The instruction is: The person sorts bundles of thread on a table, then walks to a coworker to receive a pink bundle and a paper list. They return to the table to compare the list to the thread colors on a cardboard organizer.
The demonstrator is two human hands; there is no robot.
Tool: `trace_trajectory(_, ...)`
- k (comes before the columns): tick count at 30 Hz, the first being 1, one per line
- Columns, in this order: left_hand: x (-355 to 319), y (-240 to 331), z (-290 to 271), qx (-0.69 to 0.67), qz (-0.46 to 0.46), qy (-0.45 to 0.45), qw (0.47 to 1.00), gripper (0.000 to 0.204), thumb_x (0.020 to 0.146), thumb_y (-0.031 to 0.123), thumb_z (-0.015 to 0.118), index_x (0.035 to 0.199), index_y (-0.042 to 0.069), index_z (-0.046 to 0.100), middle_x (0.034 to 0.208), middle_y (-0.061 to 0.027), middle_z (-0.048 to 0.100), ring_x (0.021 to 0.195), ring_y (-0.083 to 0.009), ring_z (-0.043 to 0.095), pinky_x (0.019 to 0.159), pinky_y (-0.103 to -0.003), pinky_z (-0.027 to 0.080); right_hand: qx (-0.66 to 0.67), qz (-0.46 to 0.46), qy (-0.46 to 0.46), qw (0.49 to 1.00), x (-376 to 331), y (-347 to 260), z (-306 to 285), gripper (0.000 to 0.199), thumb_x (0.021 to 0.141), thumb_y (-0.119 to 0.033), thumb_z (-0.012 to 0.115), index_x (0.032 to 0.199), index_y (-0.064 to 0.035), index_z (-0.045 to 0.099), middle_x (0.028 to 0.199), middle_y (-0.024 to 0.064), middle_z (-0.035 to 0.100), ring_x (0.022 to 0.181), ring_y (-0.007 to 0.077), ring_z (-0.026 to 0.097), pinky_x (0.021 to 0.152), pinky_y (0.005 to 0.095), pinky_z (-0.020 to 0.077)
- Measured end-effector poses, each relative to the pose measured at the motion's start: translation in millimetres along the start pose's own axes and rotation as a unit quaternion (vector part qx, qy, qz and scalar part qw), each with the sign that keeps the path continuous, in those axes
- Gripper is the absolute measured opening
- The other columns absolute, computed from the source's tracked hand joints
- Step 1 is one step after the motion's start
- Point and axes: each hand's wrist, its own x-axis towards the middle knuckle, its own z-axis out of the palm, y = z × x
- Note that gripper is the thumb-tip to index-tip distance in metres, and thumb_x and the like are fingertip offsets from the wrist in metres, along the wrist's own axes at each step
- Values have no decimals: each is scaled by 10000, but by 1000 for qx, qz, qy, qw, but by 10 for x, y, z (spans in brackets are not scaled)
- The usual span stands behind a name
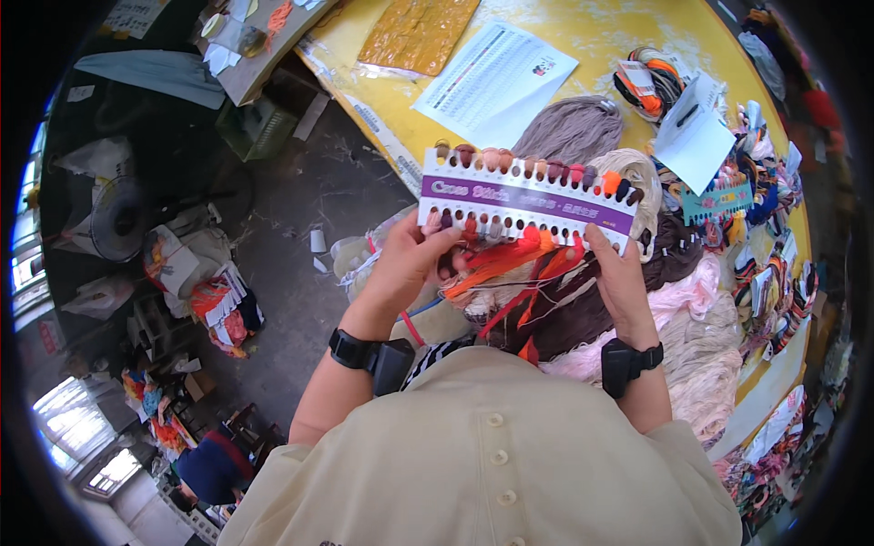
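Between my two hands is a purple-and-white embroidery floss card (528, 198), its two edges lined with holes. Threads in brown, peach, red, orange and dark shades are looped through the holes. My left hand (414, 255) pinches its lower left corner, with the thumb on the front. At the lower right end, my right hand (621, 273) grips the card. Loose orange and red threads (510, 264) hang below it. Under and behind the card lie a grey-mauve skein (572, 129), a cream skein (637, 177) and dark brown yarn (574, 318).
The yellow table (610, 32) carries a printed sheet (496, 80), an amber slab (419, 35), an orange-and-black skein (648, 84) and a folded white paper (696, 132). Another floss card, teal (717, 202), lies among mixed threads at right. A fan (118, 218) stands at left.
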Motion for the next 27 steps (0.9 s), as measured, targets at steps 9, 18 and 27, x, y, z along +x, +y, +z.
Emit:
trace_trajectory(9, 77, -422, -154, -69, -113, 10, 991, 184, 961, 230, 567, 917, 52, 564, 713, -38, 604, 559, -135, 607, 458, -232, 452, -221, 3, -37, 975, 773, 15, -649, 272, 946, -224, 585, 1107, -5, 597, 922, 4, 628, 830, 72, 565, 752, 229, 460)
trace_trajectory(18, -6, -472, -113, 13, -150, -7, 989, 173, 943, 212, 592, 1009, 55, 558, 783, -36, 603, 622, -137, 625, 532, -248, 492, -376, -299, 229, 847, 2269, 62, -666, 161, 900, -148, 588, 1017, -57, 650, 901, 128, 621, 782, 267, 629, 723, 357, 497)
trace_trajectory(27, -100, -556, -253, 33, -182, 16, 983, 194, 945, 243, 596, 1013, 65, 558, 789, -38, 618, 659, -145, 642, 546, -250, 469, -444, -268, 277, 809, 2374, 266, -667, 158, 838, -123, 663, 973, -45, 636, 1011, 132, 536, 901, 300, 589, 780, 385, 481)
